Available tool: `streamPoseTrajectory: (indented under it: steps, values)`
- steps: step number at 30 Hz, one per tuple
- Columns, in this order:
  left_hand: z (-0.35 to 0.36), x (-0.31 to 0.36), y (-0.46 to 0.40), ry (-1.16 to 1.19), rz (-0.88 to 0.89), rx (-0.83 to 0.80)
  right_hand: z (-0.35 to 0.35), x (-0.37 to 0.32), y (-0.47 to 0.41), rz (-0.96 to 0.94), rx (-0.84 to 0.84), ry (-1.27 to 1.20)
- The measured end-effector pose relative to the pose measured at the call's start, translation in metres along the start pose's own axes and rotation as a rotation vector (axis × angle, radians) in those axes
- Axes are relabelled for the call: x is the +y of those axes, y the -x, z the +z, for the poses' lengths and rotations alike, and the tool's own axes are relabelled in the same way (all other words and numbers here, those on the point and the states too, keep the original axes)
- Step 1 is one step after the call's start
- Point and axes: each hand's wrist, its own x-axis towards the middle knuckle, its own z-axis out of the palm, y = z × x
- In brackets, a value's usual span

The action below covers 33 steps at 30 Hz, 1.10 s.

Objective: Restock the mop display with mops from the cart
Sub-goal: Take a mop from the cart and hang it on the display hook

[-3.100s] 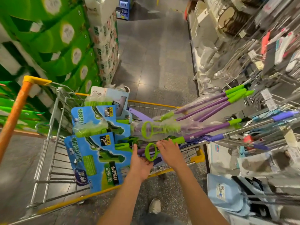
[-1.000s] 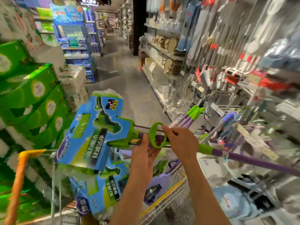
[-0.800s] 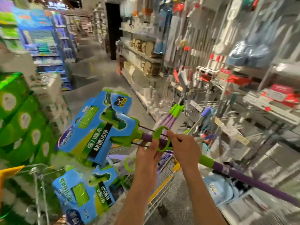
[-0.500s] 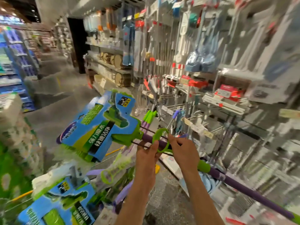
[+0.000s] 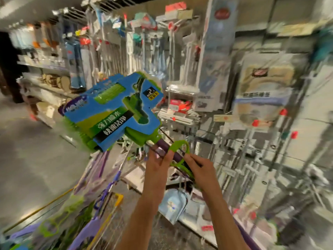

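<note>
Both hands are up at chest height on the one mop (image 5: pixel 115 112). The left hand (image 5: pixel 156 166) wraps its fingers round the purple shaft just below the head, and the right hand (image 5: pixel 200 168) grips the shaft beside it, at the foot of the green ring lever (image 5: pixel 180 150) that stands between the two hands. From there the mop slants up and to the left, its head in the blue and green card sleeve held high over the aisle, tilted, touching nothing; the rest of the shaft drops behind the right forearm toward the near right corner.

Left of the head lies open grey floor (image 5: pixel 32 159) running far down the aisle. To the right the room closes quickly: the display rack (image 5: pixel 234 87) stands near, hung with poles, packets and wire hooks, much of it blurred, and the sleeve's right edge is already near the hanging goods. Below the hands, at near left, the cart (image 5: pixel 115 199) shows its yellow rim with more purple and green mops (image 5: pixel 86 230) lying in it.

Half a second ago the head hung lower and further left, with more aisle in sight; now the rack fills most of the view, the mop is raised, and the cart has slid to the bottom corner.
</note>
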Motion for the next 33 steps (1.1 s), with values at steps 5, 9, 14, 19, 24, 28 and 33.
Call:
streamPoseTrajectory:
  steps: [5, 9, 14, 19, 24, 28, 33]
  values:
    - [0.068, 0.004, 0.01, -0.024, 0.006, -0.14, -0.072, 0.014, 0.014, 0.108, 0.035, -0.125]
    - [0.12, 0.012, 0.022, -0.009, 0.008, -0.269, -0.124, 0.021, 0.027, 0.15, 0.113, -0.136]
    - [0.187, 0.014, 0.027, -0.003, 0.04, -0.383, -0.182, 0.018, 0.035, 0.134, 0.305, -0.18]
    - [0.251, 0.021, 0.033, 0.078, 0.061, -0.437, -0.231, 0.008, 0.037, 0.083, 0.456, -0.184]
    - [0.297, 0.034, 0.036, 0.17, 0.051, -0.498, -0.265, -0.003, 0.032, 0.056, 0.57, -0.229]
    - [0.322, 0.048, 0.033, 0.303, 0.022, -0.556, -0.282, -0.017, 0.024, 0.032, 0.628, -0.278]
    - [0.341, 0.058, 0.022, 0.39, 0.022, -0.647, -0.296, -0.032, 0.017, -0.024, 0.682, -0.283]
